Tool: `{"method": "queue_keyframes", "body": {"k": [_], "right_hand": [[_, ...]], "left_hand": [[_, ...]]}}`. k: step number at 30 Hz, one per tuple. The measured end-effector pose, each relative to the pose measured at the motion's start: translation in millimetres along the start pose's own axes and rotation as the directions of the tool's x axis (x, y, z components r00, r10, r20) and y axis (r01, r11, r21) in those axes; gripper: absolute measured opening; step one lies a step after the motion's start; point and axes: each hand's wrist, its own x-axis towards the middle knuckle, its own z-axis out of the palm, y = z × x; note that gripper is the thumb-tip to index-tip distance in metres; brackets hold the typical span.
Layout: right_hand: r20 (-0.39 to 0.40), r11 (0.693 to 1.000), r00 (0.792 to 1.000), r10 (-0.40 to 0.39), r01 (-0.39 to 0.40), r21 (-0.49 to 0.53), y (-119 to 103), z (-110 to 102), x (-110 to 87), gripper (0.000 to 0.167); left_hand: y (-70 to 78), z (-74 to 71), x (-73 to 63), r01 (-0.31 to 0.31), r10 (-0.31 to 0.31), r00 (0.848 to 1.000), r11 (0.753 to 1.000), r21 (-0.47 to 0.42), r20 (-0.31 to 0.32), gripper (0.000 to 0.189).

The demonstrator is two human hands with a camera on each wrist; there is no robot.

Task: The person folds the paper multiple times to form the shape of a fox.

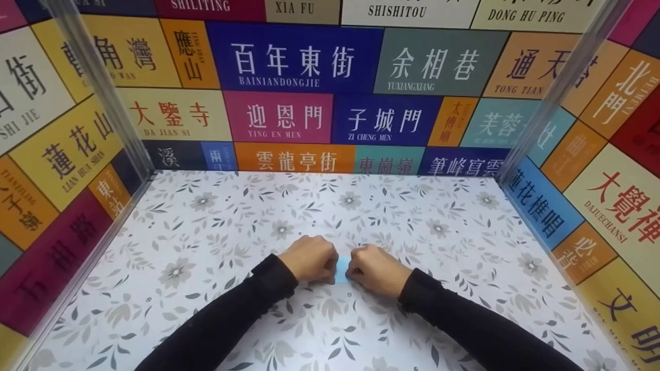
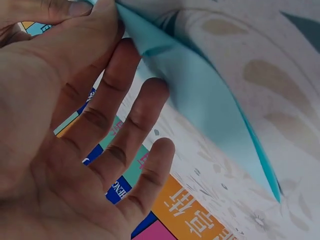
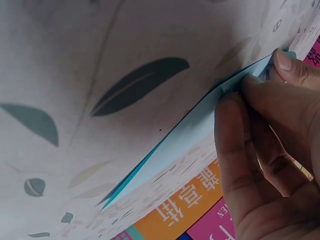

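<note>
On my feed, the light blue paper [image 1: 341, 270] sits near the middle of the bench [image 1: 335, 216], just in the gap between the two hands, with only a small patch of it showing from the head view. From the wrist views I make out a thin piece with more than one layer, a darker teal strip along one edge, narrowing to a point at the end away from the fingers; its near side bows a little off the patterned surface. The left hand [image 1: 312, 259] pinches the paper between thumb and forefinger, its other three fingers loosely bent and a little apart alongside. The right hand [image 1: 379, 270] pinches it as well, thumb against fingers, and I see the two hands close together, knuckles up. Black sleeves, the left one [image 1: 221, 319] and the right one [image 1: 479, 324], come in from the bottom of my head view. Under them the bench is white with grey flowers and leaves. At its far edge I have a back wall of coloured name panels, including a dark blue one [image 1: 294, 59] reading BAINIANDONGJIE and a pink one [image 1: 281, 117] reading YING EN MEN. Similar panels cover the left wall [image 1: 62, 154] and the right wall [image 1: 619, 201], with see-through strips at the corners.
</note>
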Motion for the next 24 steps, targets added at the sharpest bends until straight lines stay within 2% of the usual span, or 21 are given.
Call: {"method": "queue_keyframes", "body": {"k": [10, 20, 24], "right_hand": [[0.004, 1.000, 1.000, 0.006, -0.006, 0.001, -1.0, -3.3, 0.0, 0.018], [0.017, 1.000, 1.000, 0.008, -0.008, 0.002, -2.3, -1.6, 1.6, 0.020], [0.019, 1.000, 1.000, 0.014, -0.014, -0.003, -2.5, -3.3, 1.5, 0.020]], "left_hand": [[-0.8, -2.4, -2.9, 0.017, -0.017, 1.000, 1.000, -0.021, 0.002, 0.019], [-12.6, -2.9, -11.0, 0.059, -0.059, 0.998, 0.996, -0.063, 0.013, 0.021], [-13.8, -3.3, -12.7, 0.052, -0.052, 0.999, 0.997, -0.062, 0.012, 0.022]]}}
